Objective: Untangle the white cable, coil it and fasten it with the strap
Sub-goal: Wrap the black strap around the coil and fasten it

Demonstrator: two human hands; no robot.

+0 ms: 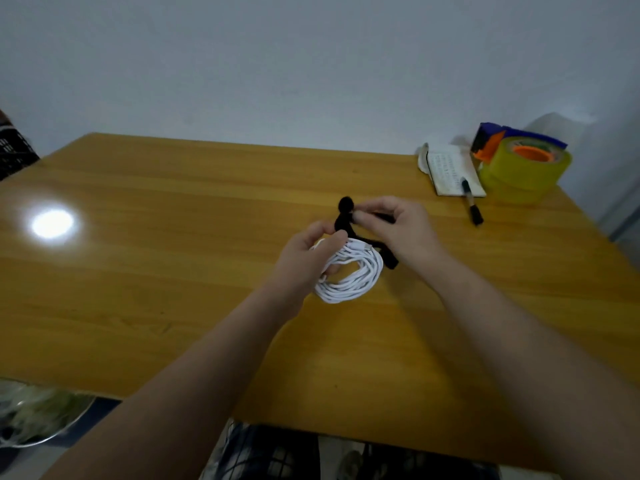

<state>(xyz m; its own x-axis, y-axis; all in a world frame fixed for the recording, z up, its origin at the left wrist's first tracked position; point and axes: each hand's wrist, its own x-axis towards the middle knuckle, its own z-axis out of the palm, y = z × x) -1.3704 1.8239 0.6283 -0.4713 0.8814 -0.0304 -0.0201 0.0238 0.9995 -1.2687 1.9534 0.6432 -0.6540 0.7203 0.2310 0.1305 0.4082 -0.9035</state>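
Observation:
The white cable (pixel 353 277) is wound into a coil of several loops above the middle of the wooden table (pixel 173 258). My left hand (pixel 306 263) grips the coil's left side, fingers through the loops and thumb on top. A black strap (pixel 344 218) rises from the top of the coil, and another part of it shows at the coil's right edge. My right hand (pixel 401 228) pinches the strap near its rounded upper end. A cable plug lies on top of the coil by the strap.
At the table's far right corner stand yellow tape rolls (pixel 523 176) with an orange core, a blue and orange box (pixel 491 140), a small notebook (pixel 450 169) and a black marker (pixel 472 207). A dark crate (pixel 14 150) sits at the left edge. A shiny bowl (pixel 38 414) lies below left.

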